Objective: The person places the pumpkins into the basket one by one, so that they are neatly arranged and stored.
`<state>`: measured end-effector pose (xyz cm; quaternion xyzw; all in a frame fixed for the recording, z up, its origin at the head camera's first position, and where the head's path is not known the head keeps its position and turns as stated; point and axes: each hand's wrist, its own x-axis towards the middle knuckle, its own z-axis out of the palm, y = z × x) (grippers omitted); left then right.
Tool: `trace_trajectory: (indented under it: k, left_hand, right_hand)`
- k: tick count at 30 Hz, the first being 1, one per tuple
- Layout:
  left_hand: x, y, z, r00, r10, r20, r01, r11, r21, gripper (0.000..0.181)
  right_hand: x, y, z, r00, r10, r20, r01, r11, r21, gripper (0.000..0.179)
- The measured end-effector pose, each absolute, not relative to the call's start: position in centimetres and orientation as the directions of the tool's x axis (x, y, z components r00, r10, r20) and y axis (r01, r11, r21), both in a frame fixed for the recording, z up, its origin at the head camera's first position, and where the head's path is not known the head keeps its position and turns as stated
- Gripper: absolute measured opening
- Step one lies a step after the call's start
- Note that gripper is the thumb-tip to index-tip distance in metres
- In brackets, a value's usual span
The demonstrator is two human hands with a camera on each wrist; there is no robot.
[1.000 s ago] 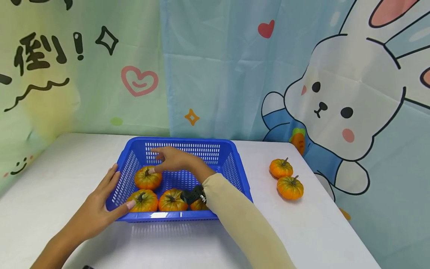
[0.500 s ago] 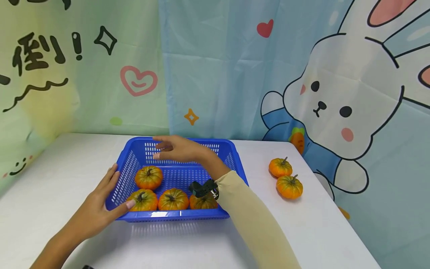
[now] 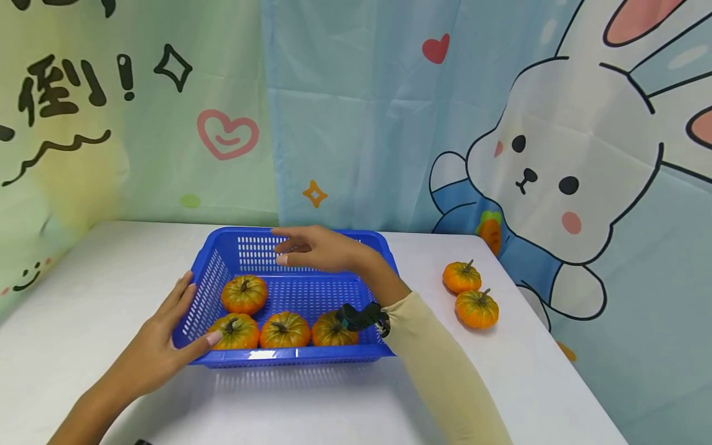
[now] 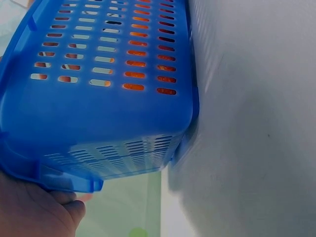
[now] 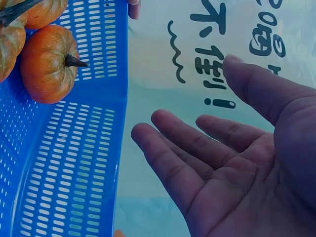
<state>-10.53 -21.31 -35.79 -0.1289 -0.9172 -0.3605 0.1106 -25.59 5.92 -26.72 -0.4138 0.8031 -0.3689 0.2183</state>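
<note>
A blue plastic basket (image 3: 311, 353) with slotted walls stands on the white table. My left hand (image 3: 164, 330) holds its near left corner, thumb over the front rim and fingers along the left side; the left wrist view shows fingertips at the rim. Inside sit several small orange-green pumpkins: one pumpkin (image 3: 245, 294) farther back at the left, and a front row with a left pumpkin (image 3: 236, 332), a middle pumpkin (image 3: 285, 330) and a right pumpkin (image 3: 332, 330). My right hand (image 3: 325, 248) hovers over the basket's back part, fingers loosely extended, holding nothing.
Two more pumpkins, a farther one (image 3: 461, 277) and a nearer one (image 3: 477, 309), rest on the table (image 3: 534, 383) right of the basket, near its right edge. A printed cloth (image 3: 356, 111) with a rabbit hangs behind. A black device (image 3: 358, 316) is strapped at the right wrist.
My right hand has lifted away from the back left pumpkin and shifted up and to the right, over the basket. My left hand and the pumpkins stay put.
</note>
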Motion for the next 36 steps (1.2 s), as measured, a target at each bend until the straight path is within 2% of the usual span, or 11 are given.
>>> trace_trajectory:
  k: [6, 16, 24, 29, 36]
  left_hand:
    - [-10.5, -21.4, -35.9, -0.942, 0.16, 0.296, 0.319, 0.706, 0.633, 0.09]
    - [-10.6, -21.2, -35.8, -0.946, 0.159, 0.283, 0.308, 0.715, 0.628, 0.091]
    - [-10.5, -21.3, -35.8, -0.947, 0.157, 0.281, 0.306, 0.71, 0.634, 0.091]
    - [-10.5, -21.3, -35.8, -0.948, 0.155, 0.279, 0.302, 0.714, 0.632, 0.091]
    - [-10.6, -21.4, -35.9, -0.944, 0.158, 0.289, 0.311, 0.713, 0.629, 0.09]
  right_hand:
    - [-24.9, 7.3, -26.5, -0.559, -0.829, -0.023, -0.497, 0.357, -0.791, 0.057]
    - [-23.8, 10.3, -26.4, -0.592, -0.806, 0.021, -0.479, 0.33, -0.813, 0.054]
    - [-23.3, 11.9, -26.9, -0.63, -0.774, 0.065, -0.499, 0.34, -0.797, 0.038]
    - [-22.9, 13.1, -27.3, -0.627, -0.773, 0.095, -0.492, 0.299, -0.818, 0.039]
    - [-22.6, 15.1, -27.8, -0.663, -0.739, 0.118, -0.487, 0.306, -0.818, 0.042]
